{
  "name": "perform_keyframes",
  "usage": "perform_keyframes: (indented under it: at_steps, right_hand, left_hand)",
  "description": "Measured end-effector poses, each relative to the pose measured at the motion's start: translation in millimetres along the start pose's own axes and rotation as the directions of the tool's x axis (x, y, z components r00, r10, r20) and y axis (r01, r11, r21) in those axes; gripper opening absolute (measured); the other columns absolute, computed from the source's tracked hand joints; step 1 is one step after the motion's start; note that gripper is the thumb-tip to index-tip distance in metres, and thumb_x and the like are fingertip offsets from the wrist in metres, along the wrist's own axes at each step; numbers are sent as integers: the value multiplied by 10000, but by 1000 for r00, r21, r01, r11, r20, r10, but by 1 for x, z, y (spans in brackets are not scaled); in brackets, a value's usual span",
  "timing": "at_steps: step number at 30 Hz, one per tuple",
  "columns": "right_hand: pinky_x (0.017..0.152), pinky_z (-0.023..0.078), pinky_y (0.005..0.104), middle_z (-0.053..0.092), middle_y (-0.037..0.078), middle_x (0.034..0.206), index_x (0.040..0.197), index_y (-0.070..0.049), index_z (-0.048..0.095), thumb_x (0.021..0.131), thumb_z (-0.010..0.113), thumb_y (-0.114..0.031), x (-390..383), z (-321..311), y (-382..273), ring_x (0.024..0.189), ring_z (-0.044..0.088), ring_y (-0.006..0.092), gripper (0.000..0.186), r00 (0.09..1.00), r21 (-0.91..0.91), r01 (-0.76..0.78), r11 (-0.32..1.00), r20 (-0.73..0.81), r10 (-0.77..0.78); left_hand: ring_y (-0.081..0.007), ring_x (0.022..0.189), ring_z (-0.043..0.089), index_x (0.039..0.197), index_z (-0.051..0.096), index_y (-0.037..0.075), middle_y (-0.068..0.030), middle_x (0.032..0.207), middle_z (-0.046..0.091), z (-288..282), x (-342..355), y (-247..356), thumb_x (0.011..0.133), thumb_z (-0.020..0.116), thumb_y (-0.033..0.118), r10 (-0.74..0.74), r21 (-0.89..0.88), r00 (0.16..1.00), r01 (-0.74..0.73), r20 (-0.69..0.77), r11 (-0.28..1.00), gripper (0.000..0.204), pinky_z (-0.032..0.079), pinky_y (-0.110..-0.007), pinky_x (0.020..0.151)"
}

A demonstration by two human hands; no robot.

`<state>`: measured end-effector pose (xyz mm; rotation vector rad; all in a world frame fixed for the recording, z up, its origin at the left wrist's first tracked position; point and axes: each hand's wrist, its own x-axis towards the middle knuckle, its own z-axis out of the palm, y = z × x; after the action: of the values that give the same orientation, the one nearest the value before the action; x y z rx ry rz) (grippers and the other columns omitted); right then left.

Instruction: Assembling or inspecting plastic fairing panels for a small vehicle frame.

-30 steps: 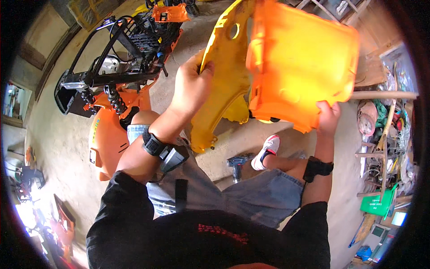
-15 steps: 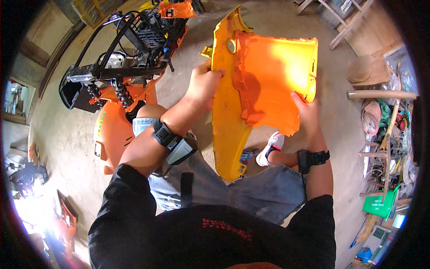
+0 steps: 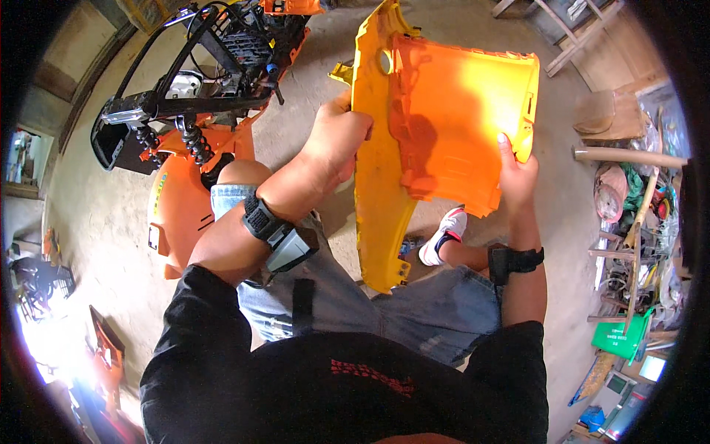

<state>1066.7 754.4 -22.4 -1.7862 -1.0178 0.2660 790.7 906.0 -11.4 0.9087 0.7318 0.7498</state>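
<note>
In front of me I hold a plastic vehicle body panel, with a long curved yellow side piece (image 3: 379, 214) at left and a broad orange section (image 3: 455, 118) at right. The two parts meet along a ragged seam; I cannot tell whether they are fastened there. My left hand (image 3: 342, 139) is closed round the yellow piece's left edge, its fingertips partly hidden. Gripping the orange section's lower right edge, my right hand (image 3: 518, 174) has its thumb on the face toward me. A small round hole shows near the top of the yellow piece.
At upper left stands a stripped scooter frame (image 3: 214, 111) with black tubes, coil shocks and an orange fender (image 3: 181, 214) close to my left knee. Wooden racks, a cardboard tube (image 3: 629, 156) and a green bin (image 3: 620, 335) line the right side. Bright glare covers the lower left.
Both hands keep their hold. The panel has risen slightly in view, and its orange end has shifted right. My right thumb now stands more upright against the orange face.
</note>
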Motion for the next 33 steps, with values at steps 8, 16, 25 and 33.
perform_keyframes:
  at_steps: [8, 16, 25, 33]
  right_hand:
    - [792, 486, 278, 688, 76, 996, 1084, 22, 633, 926, 630, -154, -10, 11, -6, 888, 629, 136, 237, 995, 21, 79, 997, -62, -78]
    - [780, 490, 279, 687, 75, 980, 1063, 41, 633, 938, 610, -139, -9, 9, -6, 879, 634, 136, 220, 990, -119, 105, 987, -85, -116]
    - [749, 485, 256, 681, 40, 935, 1043, 51, 653, 931, 626, -150, -10, 17, -15, 838, 610, 101, 231, 975, -46, 127, 991, -180, -133]
    - [733, 507, 303, 699, 133, 996, 1019, 38, 660, 919, 633, -149, -8, 15, -10, 870, 664, 169, 214, 982, -175, 152, 973, -82, -169]
  left_hand:
    - [-177, 770, 606, 1086, 603, -21, -74, 930, 642, 4, -2, 10, 753, 432, -87, 74, 16, 997, -73, -33, 997, 381, 485, -311, 663]
    - [-131, 751, 600, 1105, 621, -18, -41, 893, 651, 9, -8, 17, 752, 457, -72, 143, 174, 989, -134, -41, 976, 393, 478, -271, 646]
    - [-96, 650, 543, 1142, 627, 18, -19, 832, 634, 12, -12, 15, 766, 466, -39, 165, 280, 986, -161, 12, 946, 413, 432, -255, 556]
    - [-92, 671, 539, 1136, 630, 9, -23, 844, 632, 1, -13, 26, 765, 476, -39, 186, 279, 983, -176, -8, 944, 404, 430, -243, 591]
